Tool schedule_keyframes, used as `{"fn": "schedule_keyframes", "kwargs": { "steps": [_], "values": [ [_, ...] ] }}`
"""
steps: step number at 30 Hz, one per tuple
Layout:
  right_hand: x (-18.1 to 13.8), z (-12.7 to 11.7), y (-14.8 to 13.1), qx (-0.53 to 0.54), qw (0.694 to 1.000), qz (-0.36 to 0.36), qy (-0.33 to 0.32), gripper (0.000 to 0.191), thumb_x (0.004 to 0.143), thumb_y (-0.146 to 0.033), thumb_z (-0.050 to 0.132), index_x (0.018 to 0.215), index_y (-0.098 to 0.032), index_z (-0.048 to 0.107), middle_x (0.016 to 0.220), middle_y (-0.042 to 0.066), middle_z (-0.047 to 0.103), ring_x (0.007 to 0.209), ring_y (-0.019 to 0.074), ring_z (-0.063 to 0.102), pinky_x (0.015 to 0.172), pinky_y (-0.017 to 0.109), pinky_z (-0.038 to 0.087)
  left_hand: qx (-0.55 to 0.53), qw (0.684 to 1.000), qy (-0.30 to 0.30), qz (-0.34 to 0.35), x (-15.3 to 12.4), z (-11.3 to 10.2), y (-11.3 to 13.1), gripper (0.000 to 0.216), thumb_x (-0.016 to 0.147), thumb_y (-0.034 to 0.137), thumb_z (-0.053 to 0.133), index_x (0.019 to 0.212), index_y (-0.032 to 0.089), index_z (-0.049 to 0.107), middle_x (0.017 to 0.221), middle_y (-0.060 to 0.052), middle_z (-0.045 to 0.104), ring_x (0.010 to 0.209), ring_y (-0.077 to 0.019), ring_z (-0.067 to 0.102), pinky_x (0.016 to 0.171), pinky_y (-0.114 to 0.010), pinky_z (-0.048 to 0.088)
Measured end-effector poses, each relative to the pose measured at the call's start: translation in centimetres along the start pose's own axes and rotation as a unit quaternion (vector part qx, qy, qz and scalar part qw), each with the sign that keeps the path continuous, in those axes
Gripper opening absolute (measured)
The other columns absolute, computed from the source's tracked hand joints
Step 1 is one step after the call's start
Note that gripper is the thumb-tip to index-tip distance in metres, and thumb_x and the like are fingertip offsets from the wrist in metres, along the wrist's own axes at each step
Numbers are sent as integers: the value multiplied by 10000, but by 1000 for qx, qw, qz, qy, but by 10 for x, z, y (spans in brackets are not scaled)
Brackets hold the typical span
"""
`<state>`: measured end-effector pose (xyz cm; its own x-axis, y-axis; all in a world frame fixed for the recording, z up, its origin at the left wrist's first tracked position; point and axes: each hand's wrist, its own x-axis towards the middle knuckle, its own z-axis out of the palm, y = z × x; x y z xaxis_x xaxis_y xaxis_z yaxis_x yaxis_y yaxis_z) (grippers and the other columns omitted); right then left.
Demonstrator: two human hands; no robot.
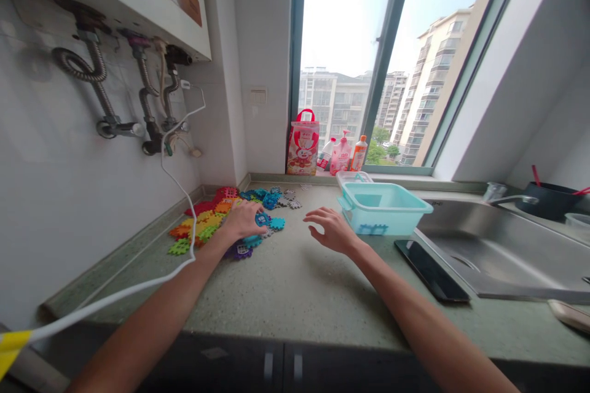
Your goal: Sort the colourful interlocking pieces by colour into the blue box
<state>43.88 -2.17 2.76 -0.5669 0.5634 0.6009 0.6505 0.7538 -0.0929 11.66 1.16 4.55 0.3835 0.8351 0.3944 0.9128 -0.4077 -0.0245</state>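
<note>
Countertop (295, 295) is stretching to its front edge (332, 342), leaving room left of the sink (511, 252). Turquoise bin (401, 216) is showing blue shapes (373, 229) low down. Right hand (332, 230) is hovering spread, empty; left hand (242, 218) is curving over colourful gear pieces (209, 224), its hold unclear.

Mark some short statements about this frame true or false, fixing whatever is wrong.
1. The left hand is at the gear-shaped pieces. True.
2. The right hand holds a red piece. False: that hand is empty, its thumb and fingers apart.
3. The teal tub sits inside the sink. False: it stands on the counter.
4. The black phone lies beside the sink. True.
5. The window shows a night sky. False: it is daylight outside.
</note>
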Motion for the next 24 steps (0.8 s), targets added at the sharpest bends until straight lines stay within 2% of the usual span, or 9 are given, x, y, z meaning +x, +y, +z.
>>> {"fn": "schedule_keyframes", "kwargs": {
  "steps": [2,5,8,10,13,16,18,21,24],
  "values": [
    [1,2,-7,18,1000,-4,-19,280,936,-227,643,1204,-264,713,1244,81,739,1120,262,673,1000,448,519,-36,998,14,57,-5,-2,13,492,764,499,779,1202,280,734,1180,-69,754,1152,-312,628,1117,-472,373],
    [-1,4,-15,49,996,14,-68,368,889,-254,711,1255,-240,673,1259,95,726,1146,266,683,1008,416,525,-97,982,-11,161,-11,1,39,516,805,518,778,1271,305,720,1167,-40,766,1155,-271,637,1118,-431,384],
    [-5,7,-18,74,989,49,-116,420,838,-306,785,1236,-228,675,1174,91,742,1094,268,699,964,389,538,-125,970,-27,208,-11,5,53,607,830,591,769,1337,269,685,1192,-57,768,1169,-269,645,1101,-423,414],
    [-7,8,-17,87,984,58,-143,365,832,-356,809,1160,-229,715,1116,84,748,1062,264,697,948,377,534,-128,974,-7,186,-4,4,44,578,888,624,699,1327,249,689,1242,-73,753,1203,-270,639,1099,-411,434],
    [-5,11,-17,96,980,68,-161,255,839,-344,808,1059,-224,761,1078,84,753,1048,256,684,945,356,515,-117,990,30,79,21,1,5,441,994,529,553,1276,233,719,1293,-74,735,1224,-254,645,1106,-365,460],
    [0,14,-19,93,979,84,-160,200,837,-276,785,1029,-221,774,1045,77,759,1019,246,677,927,339,501,-80,996,-22,-41,63,1,-44,448,953,288,503,1356,200,678,1408,-74,678,1296,-229,625,1147,-309,441],
    [2,16,-20,86,979,94,-157,197,834,-263,776,1027,-223,777,1033,74,760,1009,246,673,922,338,497,-72,994,-47,-62,93,8,-68,529,872,208,524,1381,177,665,1436,-91,658,1313,-241,622,1147,-306,447],
    [3,17,-21,84,979,101,-153,210,837,-268,777,1043,-226,775,1050,74,758,1021,246,670,932,340,495,-68,991,-81,-82,129,27,-81,575,812,212,563,1375,180,671,1426,-114,664,1316,-269,627,1127,-331,469],
    [2,17,-21,88,980,100,-148,229,842,-268,779,1068,-230,771,1068,70,755,1042,240,666,942,333,491,-64,987,-105,-105,149,51,-74,546,789,273,623,1317,160,702,1357,-180,695,1254,-343,665,1070,-413,514]
  ]
}}
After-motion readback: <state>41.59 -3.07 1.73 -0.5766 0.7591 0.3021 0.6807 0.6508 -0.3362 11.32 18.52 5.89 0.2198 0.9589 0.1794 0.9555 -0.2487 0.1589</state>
